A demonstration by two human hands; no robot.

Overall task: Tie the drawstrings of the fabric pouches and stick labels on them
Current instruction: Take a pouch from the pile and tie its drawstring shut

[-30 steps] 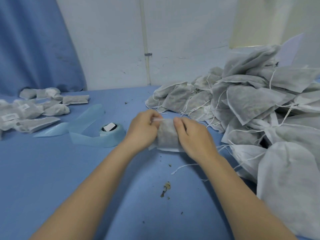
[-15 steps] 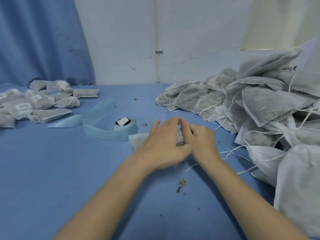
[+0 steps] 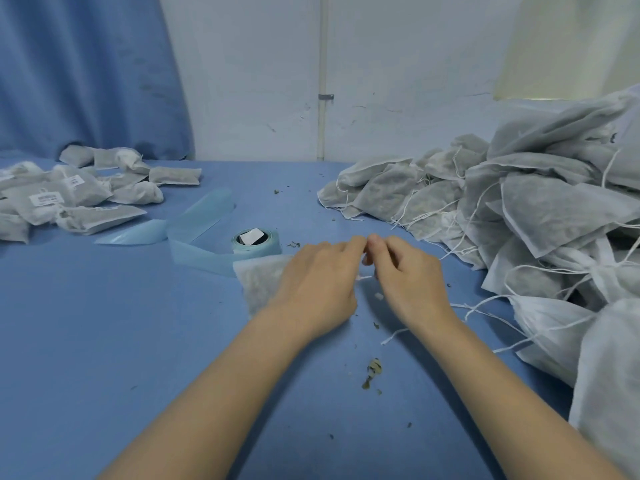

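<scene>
**Knotting the drawstring on one pouch**

The fabric pouch (image 3: 263, 285) lies on the blue table (image 3: 104, 341), just in front of the label roll (image 3: 256, 241), partly under the left hand (image 3: 311, 289). Both hands curl their fingertips together above its right end; the left hand and right hand (image 3: 408, 275) each seem to pinch the thin white drawstring (image 3: 363, 278), though the cord is barely visible. Best to pull the ends evenly and snug the knot against the pouch mouth, so the dried herb filling, dimly visible through the fabric, stays in. Untied pouches (image 3: 519, 209) are heaped right of the roll; labelled pouches (image 3: 52, 199) lie to its left.
</scene>
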